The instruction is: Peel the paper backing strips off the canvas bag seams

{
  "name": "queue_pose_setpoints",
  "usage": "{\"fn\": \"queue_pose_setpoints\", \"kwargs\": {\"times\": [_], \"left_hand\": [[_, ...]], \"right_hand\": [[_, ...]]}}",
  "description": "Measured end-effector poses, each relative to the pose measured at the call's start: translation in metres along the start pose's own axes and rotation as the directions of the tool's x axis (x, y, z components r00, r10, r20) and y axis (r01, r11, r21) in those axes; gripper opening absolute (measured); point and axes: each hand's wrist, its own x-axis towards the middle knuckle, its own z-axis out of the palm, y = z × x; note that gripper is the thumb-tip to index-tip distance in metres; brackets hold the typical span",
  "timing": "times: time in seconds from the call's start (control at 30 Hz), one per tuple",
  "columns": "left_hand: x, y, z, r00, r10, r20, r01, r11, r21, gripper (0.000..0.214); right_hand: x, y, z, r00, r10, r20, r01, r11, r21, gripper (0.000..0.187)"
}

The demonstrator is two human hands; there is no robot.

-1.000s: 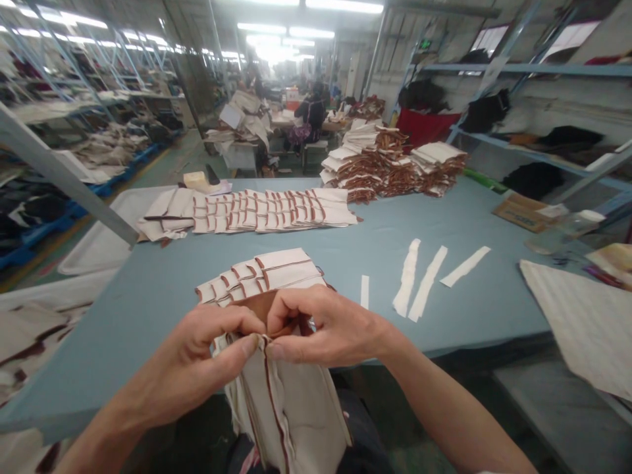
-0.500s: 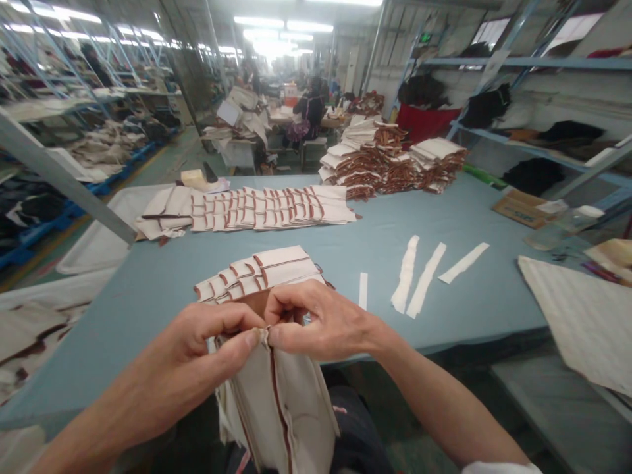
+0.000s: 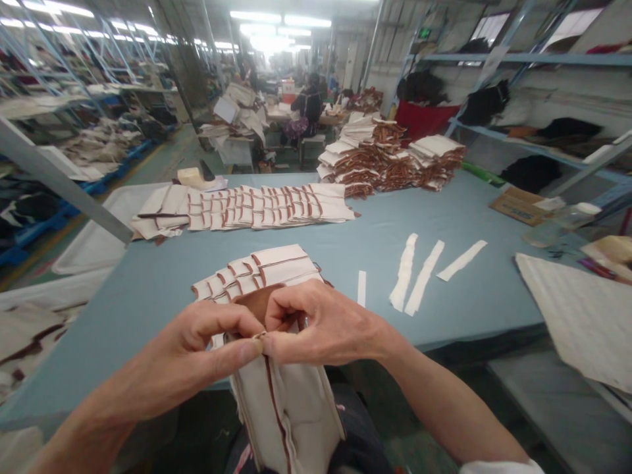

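Observation:
Both my hands pinch the top edge of a cream fabric piece (image 3: 291,408) with a brown seam, which hangs down over my lap in front of the blue table (image 3: 148,289). My left hand (image 3: 207,349) grips it with thumb and fingers closed. My right hand (image 3: 320,326) is closed on the same edge, thumb tip against thumb tip. Just beyond my hands a fanned stack of cream pieces with brown trim (image 3: 261,270) lies on the table.
A long overlapping row of trimmed pieces (image 3: 257,207) crosses the table's middle, with tall piles (image 3: 390,161) at the far right. Three white strips (image 3: 424,273) and a short one (image 3: 362,288) lie to the right. Cream cloth (image 3: 577,316) covers the right bench. A person sits far behind.
My hands have kept their pinch on the fabric edge, shifting only slightly; the hanging piece swung a little. The view dipped slightly.

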Motion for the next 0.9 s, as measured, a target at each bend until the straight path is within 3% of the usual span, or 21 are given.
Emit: {"fn": "queue_pose_setpoints", "kwargs": {"times": [0.17, 0.3, 0.4, 0.57, 0.77, 0.9], "left_hand": [[-0.002, -0.003, 0.001, 0.999, -0.017, 0.031, 0.016, 1.000, 0.019, 0.027], [-0.006, -0.002, 0.008, 0.997, 0.030, -0.074, -0.023, 0.995, 0.093, 0.025], [-0.008, 0.003, 0.014, 0.986, 0.048, -0.159, -0.020, 0.984, 0.176, 0.025], [-0.013, 0.008, 0.013, 0.986, 0.010, -0.167, 0.027, 0.976, 0.217, 0.024], [-0.014, 0.008, 0.006, 0.992, -0.022, -0.122, 0.042, 0.987, 0.158, 0.029], [-0.006, 0.011, 0.004, 0.994, -0.029, -0.103, 0.044, 0.987, 0.153, 0.029]], "right_hand": [[-0.001, 0.001, -0.008, 0.994, -0.025, 0.108, 0.017, 0.997, 0.076, 0.022], [0.003, 0.007, -0.009, 0.994, -0.041, 0.101, 0.035, 0.997, 0.064, 0.024], [0.004, 0.009, -0.004, 0.995, -0.085, 0.053, 0.082, 0.995, 0.065, 0.008], [-0.001, -0.001, 0.005, 0.985, -0.149, -0.093, 0.143, 0.988, -0.063, 0.009], [-0.006, -0.005, 0.006, 0.971, -0.229, -0.065, 0.217, 0.964, -0.153, 0.008], [-0.007, -0.001, 0.002, 0.955, -0.295, -0.029, 0.268, 0.902, -0.340, 0.005]]}}
